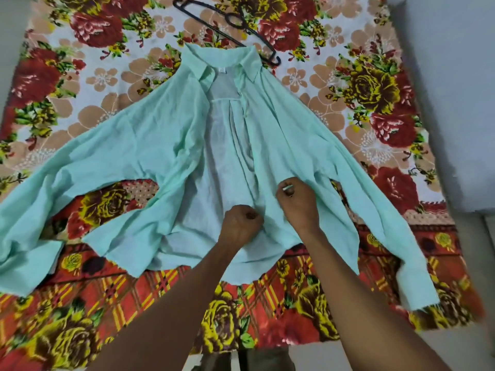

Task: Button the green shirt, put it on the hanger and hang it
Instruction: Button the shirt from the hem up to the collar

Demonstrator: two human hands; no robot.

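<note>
Lying face up and unbuttoned on the floral sheet [375,89], the shirt [150,145] spreads its sleeves wide, collar toward the hanger [227,25], which rests on the sheet just beyond it. Both hands pinch the shirt's front edges near the hem: the left hand [239,226] curled on one placket, the right hand [298,203] on the other.

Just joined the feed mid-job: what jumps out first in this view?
The green shirt lies spread open, front unbuttoned, sleeves out to both sides, across a loud floral bedsheet. Near its lower front, the left hand and right hand each pinch a front edge of the cloth, close together. A black hanger lies on the sheet just beyond the collar, one end tucked behind it.
</note>
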